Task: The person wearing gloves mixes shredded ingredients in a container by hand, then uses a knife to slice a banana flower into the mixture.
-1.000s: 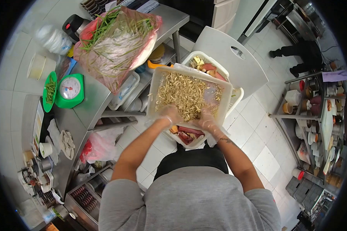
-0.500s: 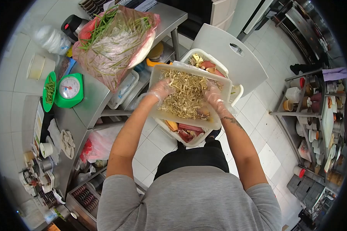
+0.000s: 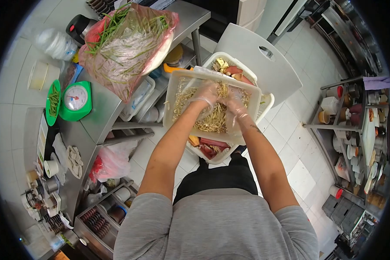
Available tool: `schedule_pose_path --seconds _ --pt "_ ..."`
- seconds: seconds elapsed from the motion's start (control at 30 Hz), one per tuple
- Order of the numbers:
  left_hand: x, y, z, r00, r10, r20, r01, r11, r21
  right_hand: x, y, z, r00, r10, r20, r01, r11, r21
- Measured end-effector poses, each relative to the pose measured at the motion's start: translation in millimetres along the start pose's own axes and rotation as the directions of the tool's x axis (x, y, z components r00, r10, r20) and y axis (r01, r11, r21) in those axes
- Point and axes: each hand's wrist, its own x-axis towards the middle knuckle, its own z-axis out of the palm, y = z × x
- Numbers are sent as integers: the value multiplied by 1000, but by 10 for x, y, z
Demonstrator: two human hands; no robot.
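A translucent plastic tub (image 3: 177, 82) holds a heap of pale, stringy bean sprouts (image 3: 212, 119). Both my hands wear clear plastic gloves and are inside it. My left hand (image 3: 207, 92) curls around sprouts near the middle, its fingertips partly sunk among them. Close beside it, my right hand (image 3: 234, 103) is closed on sprouts from the other side, with some strands showing between the two hands. The tub rests over a larger white basket (image 3: 215, 162) with reddish and orange scraps showing at its near end.
A white chair (image 3: 247, 47) stands behind the tub. On the steel counter (image 3: 104, 113) at left are a pink plastic bag (image 3: 125, 60) of long green vegetables and a green scale (image 3: 76, 100) with cut green pieces in its pan. Loaded metal shelves (image 3: 333, 128) stand at right.
My hands have moved inward from the tub's two sides to its middle, gathering sprouts between them. The heap has shifted, baring some of the tub's far-left floor.
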Motion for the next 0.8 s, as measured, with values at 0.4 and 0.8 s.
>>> schedule_pose_path --seconds 0.4,0.8 --pt "-572 -48 -562 957 -37 -287 47 999 28 172 -623 87 985 -152 79 171 913 -370" --pt "-979 418 287 982 130 -137 -23 803 596 -107 -305 -134 970 220 -101 -183 939 291"
